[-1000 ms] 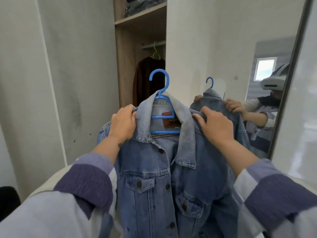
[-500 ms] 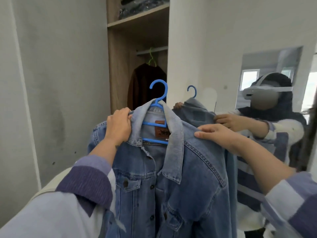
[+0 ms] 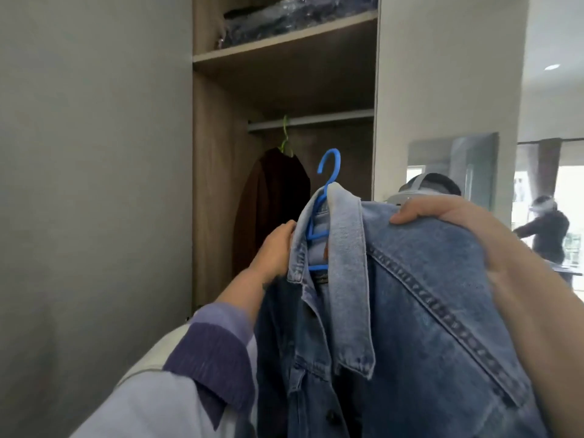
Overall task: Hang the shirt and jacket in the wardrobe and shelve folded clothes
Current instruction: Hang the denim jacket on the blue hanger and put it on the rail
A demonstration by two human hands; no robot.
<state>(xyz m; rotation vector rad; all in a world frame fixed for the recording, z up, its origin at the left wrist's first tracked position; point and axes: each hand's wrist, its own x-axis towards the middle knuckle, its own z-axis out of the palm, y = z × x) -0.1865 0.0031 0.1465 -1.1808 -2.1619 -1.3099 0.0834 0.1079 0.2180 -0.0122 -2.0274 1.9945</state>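
A blue denim jacket (image 3: 410,311) hangs on a blue plastic hanger (image 3: 325,191), held up in front of the open wardrobe. My left hand (image 3: 275,248) grips the jacket's left shoulder beside the collar. My right hand (image 3: 448,216) grips the right shoulder from above, fingers curled over the fabric. The hanger's hook points up, below the metal rail (image 3: 309,121). A dark shirt (image 3: 271,203) hangs from that rail on a green hanger (image 3: 286,137). Folded dark clothes (image 3: 300,17) lie on the upper shelf (image 3: 284,42).
A grey wardrobe door (image 3: 94,184) stands to the left of the opening. To the right is a white panel with a mirror (image 3: 452,165) showing my reflection. Another person (image 3: 546,229) stands far off at the right edge.
The jacket has turned side-on and risen nearer the wardrobe opening. My right hand has come closer to the camera on the shoulder. The view has tilted upward.
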